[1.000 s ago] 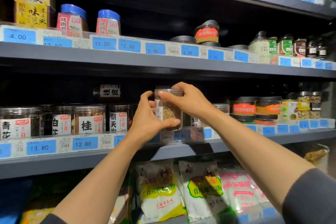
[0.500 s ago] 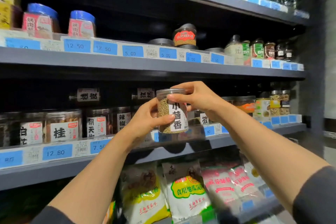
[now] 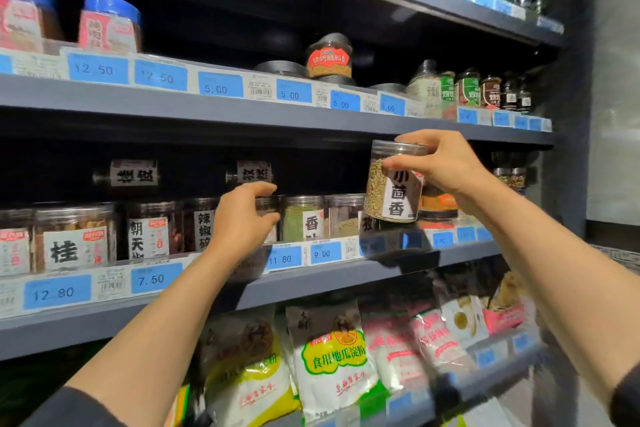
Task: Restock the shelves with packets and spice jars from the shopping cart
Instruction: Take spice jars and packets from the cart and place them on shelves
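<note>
I had the fennel seed jar (image 3: 394, 184) in my right hand (image 3: 446, 166), pinched high up by thumb and fingertips around the lid end, and it hung tilted in the air in front of the middle shelf (image 3: 346, 279), just above its front edge toward the right end. That grip was my first worry: with only fingertips on a smooth clear wall and the weight hanging below them, the jar looked likely to swivel or slip if I pushed it forward in a hurry.

My left hand (image 3: 239, 222) was curled over a shelved jar (image 3: 268, 208) in the front row, its fingers on the lid rim; I could not tell whether it truly gripped that jar or only steadied it. The row was packed, with the green-filled jar (image 3: 303, 218) and the pale-filled jar (image 3: 346, 215) touching or nearly so. I judged that nudging one sideways could topple a neighbour or push it back out of sight.

The price-tag rail (image 3: 294, 256) stood up along the shelf's front edge. If I brought the fennel jar in too low, its base could catch there and tip out of my fingers onto the starch packets (image 3: 332, 357) below.
</note>
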Demonstrator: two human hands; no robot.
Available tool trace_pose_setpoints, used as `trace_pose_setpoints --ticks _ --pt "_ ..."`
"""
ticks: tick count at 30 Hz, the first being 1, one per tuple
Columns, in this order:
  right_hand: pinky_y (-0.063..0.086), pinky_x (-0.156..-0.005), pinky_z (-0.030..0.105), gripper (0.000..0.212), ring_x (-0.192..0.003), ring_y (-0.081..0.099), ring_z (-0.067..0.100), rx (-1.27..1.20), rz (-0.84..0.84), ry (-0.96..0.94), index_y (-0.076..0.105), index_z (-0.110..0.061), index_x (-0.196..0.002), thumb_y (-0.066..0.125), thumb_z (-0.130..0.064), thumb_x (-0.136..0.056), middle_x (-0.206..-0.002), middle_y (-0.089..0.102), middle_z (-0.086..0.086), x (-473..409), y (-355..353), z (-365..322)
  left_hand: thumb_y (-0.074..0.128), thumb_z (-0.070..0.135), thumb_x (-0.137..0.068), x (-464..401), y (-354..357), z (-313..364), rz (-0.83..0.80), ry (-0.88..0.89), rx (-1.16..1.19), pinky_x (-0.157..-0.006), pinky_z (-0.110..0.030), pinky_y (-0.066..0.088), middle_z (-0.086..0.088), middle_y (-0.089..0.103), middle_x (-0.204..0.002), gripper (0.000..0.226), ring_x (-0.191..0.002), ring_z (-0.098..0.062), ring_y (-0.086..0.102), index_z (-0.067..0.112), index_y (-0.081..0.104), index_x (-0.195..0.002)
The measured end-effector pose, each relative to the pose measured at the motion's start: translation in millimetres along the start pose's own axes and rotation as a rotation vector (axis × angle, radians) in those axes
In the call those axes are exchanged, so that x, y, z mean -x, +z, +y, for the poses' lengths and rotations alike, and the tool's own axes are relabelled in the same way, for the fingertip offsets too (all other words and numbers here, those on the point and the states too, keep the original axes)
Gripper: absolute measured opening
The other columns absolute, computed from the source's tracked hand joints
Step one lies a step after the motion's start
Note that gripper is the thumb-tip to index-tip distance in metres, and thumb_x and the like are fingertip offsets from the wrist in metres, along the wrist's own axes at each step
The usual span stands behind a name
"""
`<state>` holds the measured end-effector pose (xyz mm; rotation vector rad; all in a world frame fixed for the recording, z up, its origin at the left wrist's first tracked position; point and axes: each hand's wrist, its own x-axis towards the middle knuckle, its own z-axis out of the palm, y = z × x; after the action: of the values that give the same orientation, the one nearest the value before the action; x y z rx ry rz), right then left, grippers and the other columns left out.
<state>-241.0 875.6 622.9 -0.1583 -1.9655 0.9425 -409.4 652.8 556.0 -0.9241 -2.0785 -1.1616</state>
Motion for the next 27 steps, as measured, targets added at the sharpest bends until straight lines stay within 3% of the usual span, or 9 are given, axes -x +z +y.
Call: trace_pose_setpoints --ticks 3,7,13,15,17,20,27 --pt "0.051 -0.07 0.029 0.05 -0.092 0.067 0.016 -0.032 -0.071 -0.05 0.069 -0.017 -0.104 0.086 -0.032 -0.06 -0.097 0.071 0.001 6 18 0 0.074 0.013 -0.083 1 -13 -7 0.012 -0.02 -0.138 -0.102 -0.037 0.043 0.0 0.059 -0.134 0.053 -0.123 -0.019 0.054 0.021 0.057 -0.133" --pt "0.053 -0.083 0.03 0.06 -0.096 0.064 0.011 -0.031 -0.12 -0.116 0.067 -0.019 -0.111 0.086 -0.038 -0.057 -0.103 0.068 -0.004 4 57 -8 0.076 0.026 -0.081 7 -40 -22 0.015 -0.008 -0.321 -0.096 -0.039 0.046 -0.001 0.059 -0.133 0.056 -0.122 -0.021 0.054 0.023 0.056 -0.133" --pt "0.052 -0.08 0.026 0.058 -0.093 0.064 0.006 -0.062 -0.194 -0.195 0.066 -0.021 -0.113 0.086 -0.036 -0.061 -0.102 0.067 -0.007 -1 116 -22 0.067 0.038 -0.088 43 -79 -62 0.09 0.129 -0.56 -0.109 -0.043 0.038 -0.004 0.062 -0.13 0.041 -0.136 -0.021 0.042 0.014 0.066 -0.121" --pt "0.053 -0.082 0.026 0.06 -0.093 0.064 0.007 -0.066 -0.204 -0.238 0.066 -0.018 -0.115 0.085 -0.036 -0.061 -0.103 0.067 -0.005 -2 134 -24 0.058 0.04 -0.093 54 -84 -76 0.142 0.181 -0.608 -0.111 -0.047 0.034 -0.008 0.069 -0.119 0.037 -0.133 -0.026 0.048 0.009 0.072 -0.109" --pt "0.053 -0.086 0.028 0.066 -0.096 0.063 0.007 -0.048 -0.223 -0.248 0.062 -0.017 -0.121 0.084 -0.039 -0.063 -0.109 0.066 -0.004 -3 151 -25 0.041 0.044 -0.095 61 -86 -83 0.147 0.223 -0.658 -0.113 -0.051 0.03 -0.007 0.071 -0.113 0.047 -0.129 -0.029 0.051 0.011 0.075 -0.102" --pt "0.05 -0.085 0.026 0.071 -0.101 0.06 0.012 0.037 -0.256 -0.235 0.057 -0.014 -0.127 0.081 -0.042 -0.066 -0.116 0.062 -0.002 -5 171 -23 0.031 0.041 -0.096 65 -84 -86 0.153 0.289 -0.719 -0.113 -0.044 0.021 -0.003 0.072 -0.109 0.052 -0.125 -0.028 0.055 0.018 0.077 -0.095" --pt "0.052 -0.077 0.026 0.04 -0.09 0.062 0.007 0.103 -0.392 -0.22 0.066 -0.025 -0.101 0.08 -0.041 -0.068 -0.097 0.065 -0.01 10 176 -7 0.034 0.037 -0.095 65 -74 -99 0.178 0.343 -0.778 -0.109 -0.039 0.018 0.001 0.075 -0.1 0.046 -0.117 -0.025 0.062 0.021 0.077 -0.091"
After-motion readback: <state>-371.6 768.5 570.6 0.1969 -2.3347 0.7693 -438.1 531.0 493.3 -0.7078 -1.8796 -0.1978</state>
